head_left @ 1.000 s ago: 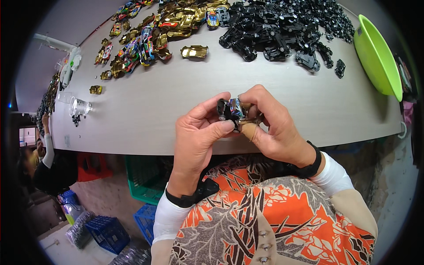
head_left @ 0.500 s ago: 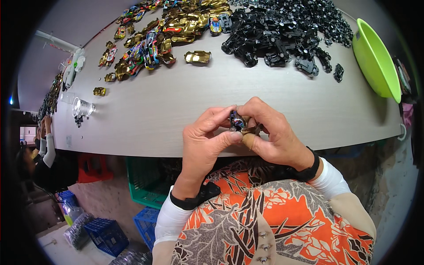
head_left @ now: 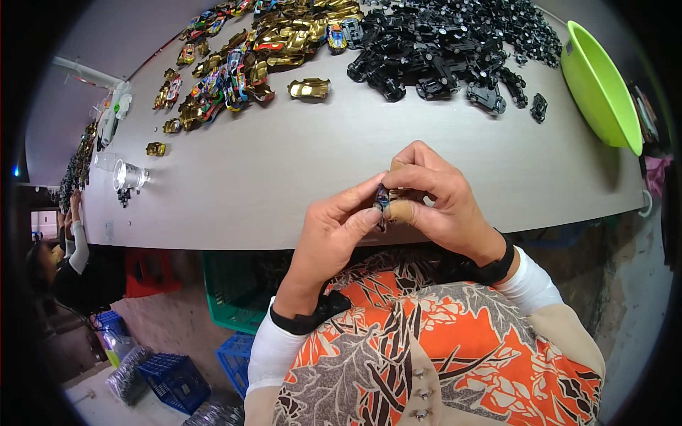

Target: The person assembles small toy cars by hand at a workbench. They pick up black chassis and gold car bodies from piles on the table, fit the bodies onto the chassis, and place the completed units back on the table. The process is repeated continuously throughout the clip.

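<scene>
Between both hands, just above the table's near edge, is a small toy car, dark with a glimpse of a gold shell, mostly covered by fingers. My left hand pinches its left side with thumb and fingertips. On the other side, my right hand is closed on it, thumb and curled fingers pressed together; tan tape wraps its thumb. Farther off lies a single gold car shell. Behind it are a heap of gold and multicoloured car shells and a heap of black car chassis.
A lime-green basin leans at the table's right. On the left stand a clear plastic cup and small black parts. Below the table's edge sit a green crate and a blue crate. Another person works at far left.
The toy car has been turned so that it shows narrower and edge-on. My fingers have closed tighter around it, and the right index finger now bends over its top.
</scene>
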Available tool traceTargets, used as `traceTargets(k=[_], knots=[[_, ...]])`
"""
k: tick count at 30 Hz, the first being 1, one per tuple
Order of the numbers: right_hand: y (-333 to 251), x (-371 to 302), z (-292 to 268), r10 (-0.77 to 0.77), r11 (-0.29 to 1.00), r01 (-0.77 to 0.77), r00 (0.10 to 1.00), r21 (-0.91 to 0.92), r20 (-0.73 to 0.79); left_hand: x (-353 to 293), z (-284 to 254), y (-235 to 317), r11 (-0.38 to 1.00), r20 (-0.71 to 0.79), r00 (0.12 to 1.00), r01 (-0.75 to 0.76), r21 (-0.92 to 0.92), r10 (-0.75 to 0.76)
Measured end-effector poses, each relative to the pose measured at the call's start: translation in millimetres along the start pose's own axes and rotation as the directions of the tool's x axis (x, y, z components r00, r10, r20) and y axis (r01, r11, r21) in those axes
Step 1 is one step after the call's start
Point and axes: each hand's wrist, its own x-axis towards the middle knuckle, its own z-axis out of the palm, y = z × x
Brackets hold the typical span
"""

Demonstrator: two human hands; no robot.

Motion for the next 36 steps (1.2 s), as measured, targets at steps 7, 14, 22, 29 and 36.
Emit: traceTargets(k=[7,14,22,29,36], knots=[[-1.1,4.2,-20.0,0.218,0.896,-0.255,0.966,0.363,0.14,13.1,-1.8,4.5,0.947,0.017,0.991,0.134,-0.292,-0.135],[-5.8,10.7,-32.6,0.175,0.93,-0.261,0.934,0.26,0.312,13.6,1.2,-0.7,0.967,0.04,0.994,0.11,-0.228,-0.104],[-2.2,4.8,-12.9,0.18,0.964,-0.216,0.959,0.157,0.218,5.4,7.5,6.5,0.995,-0.02,0.999,0.041,0.091,-0.039],[6.3,-4.9,-3.6,0.184,0.98,-0.194,0.969,0.049,0.165,4.4,7.4,-0.8,0.98,-0.062,0.998,0.037,0.198,-0.025],[-4.1,-8.0,3.0,0.316,0.898,-0.355,0.932,0.261,0.18,6.2,-5.1,-3.1,0.941,-0.231,0.97,-0.141,-0.307,0.069]])
